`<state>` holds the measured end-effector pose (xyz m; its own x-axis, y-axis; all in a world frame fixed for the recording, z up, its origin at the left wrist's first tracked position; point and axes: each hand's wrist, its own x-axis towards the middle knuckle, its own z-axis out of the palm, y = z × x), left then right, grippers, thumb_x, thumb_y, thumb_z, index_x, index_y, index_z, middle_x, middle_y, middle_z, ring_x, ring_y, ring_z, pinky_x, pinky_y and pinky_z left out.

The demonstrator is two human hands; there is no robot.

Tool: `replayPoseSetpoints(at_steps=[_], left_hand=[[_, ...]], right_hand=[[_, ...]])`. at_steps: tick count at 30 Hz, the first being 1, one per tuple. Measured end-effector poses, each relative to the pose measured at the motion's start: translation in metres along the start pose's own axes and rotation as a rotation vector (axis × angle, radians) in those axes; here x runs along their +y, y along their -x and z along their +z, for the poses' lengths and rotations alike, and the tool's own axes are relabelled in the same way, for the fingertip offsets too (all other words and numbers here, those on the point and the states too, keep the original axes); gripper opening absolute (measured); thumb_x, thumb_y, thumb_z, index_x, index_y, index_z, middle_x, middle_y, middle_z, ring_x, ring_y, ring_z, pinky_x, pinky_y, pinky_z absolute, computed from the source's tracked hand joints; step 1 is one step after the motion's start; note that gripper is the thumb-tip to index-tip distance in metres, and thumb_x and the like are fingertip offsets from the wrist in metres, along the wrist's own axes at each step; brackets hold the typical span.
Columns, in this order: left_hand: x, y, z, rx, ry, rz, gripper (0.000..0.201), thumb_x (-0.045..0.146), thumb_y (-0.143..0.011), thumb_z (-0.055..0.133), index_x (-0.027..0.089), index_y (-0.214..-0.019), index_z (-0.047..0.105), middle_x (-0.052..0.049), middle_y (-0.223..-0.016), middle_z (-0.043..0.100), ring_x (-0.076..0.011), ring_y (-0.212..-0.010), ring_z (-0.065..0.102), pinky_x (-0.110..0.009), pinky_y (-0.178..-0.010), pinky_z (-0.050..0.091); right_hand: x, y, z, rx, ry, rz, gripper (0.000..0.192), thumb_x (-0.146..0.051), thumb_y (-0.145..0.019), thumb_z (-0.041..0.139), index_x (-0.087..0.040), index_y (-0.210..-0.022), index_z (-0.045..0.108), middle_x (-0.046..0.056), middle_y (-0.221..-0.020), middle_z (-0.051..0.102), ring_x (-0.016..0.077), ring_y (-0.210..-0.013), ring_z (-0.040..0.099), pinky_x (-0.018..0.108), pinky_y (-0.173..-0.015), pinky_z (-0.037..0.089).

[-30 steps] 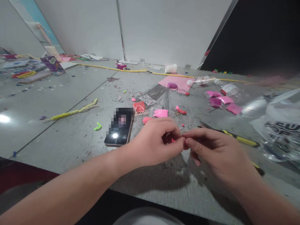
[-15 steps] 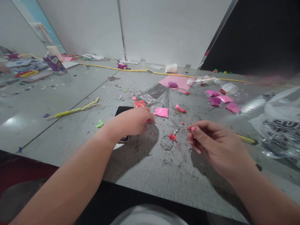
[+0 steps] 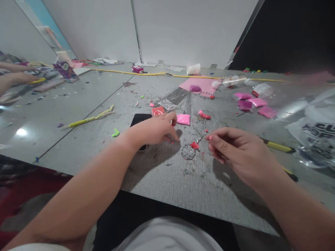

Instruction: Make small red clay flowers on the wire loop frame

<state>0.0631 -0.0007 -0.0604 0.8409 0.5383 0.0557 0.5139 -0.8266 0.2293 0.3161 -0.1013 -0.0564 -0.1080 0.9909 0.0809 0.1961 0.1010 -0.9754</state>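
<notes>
My right hand pinches the handle end of a small wire racket, whose round mesh head points left, just over the table. A red clump of clay sits where the head meets the handle. A pink bit of clay shows at my right thumb tip. To the left, my left hand hovers low over the table with fingers apart and nothing visible in them. It is beside a pink clay packet and a red packet, and partly covers a dark phone.
Behind lie a second wire racket with red clay, a bundle of thin wires and pink paper. Right are several pink packets, plastic bottles, a yellow-handled tool and a plastic bag. Another person's hands are far left.
My left hand has moved slightly right, and its fingers have spread from a closed pose. My right hand still holds the wire racket. The other person's hands reach further into view.
</notes>
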Motion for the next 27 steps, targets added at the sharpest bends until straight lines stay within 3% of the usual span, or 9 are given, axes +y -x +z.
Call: replayPoseSetpoints(at_steps=[9,27], left_hand=[[0.005,-0.002,-0.004,-0.045,0.007,-0.040,0.023,0.012,-0.087,0.067,0.027,-0.089,0.084,-0.003,-0.099,0.065,-0.0168,-0.085,0.057,-0.027,-0.072,0.037],[0.012,-0.003,-0.010,-0.166,-0.068,-0.032,0.026,0.006,-0.088,0.064,0.021,-0.093,0.084,-0.004,-0.096,0.070,-0.0174,-0.088,0.061,-0.027,-0.075,0.040]], right_hand=[[0.002,-0.001,-0.001,-0.029,0.042,0.043,0.036,-0.057,-0.084,0.078,-0.022,-0.082,0.073,-0.001,-0.063,0.061,0.0100,-0.052,0.051,0.024,-0.046,0.041],[-0.001,-0.002,-0.001,-0.054,0.100,0.079,0.034,-0.055,-0.087,0.075,-0.022,-0.080,0.072,-0.002,-0.062,0.060,0.0091,-0.052,0.049,0.022,-0.047,0.039]])
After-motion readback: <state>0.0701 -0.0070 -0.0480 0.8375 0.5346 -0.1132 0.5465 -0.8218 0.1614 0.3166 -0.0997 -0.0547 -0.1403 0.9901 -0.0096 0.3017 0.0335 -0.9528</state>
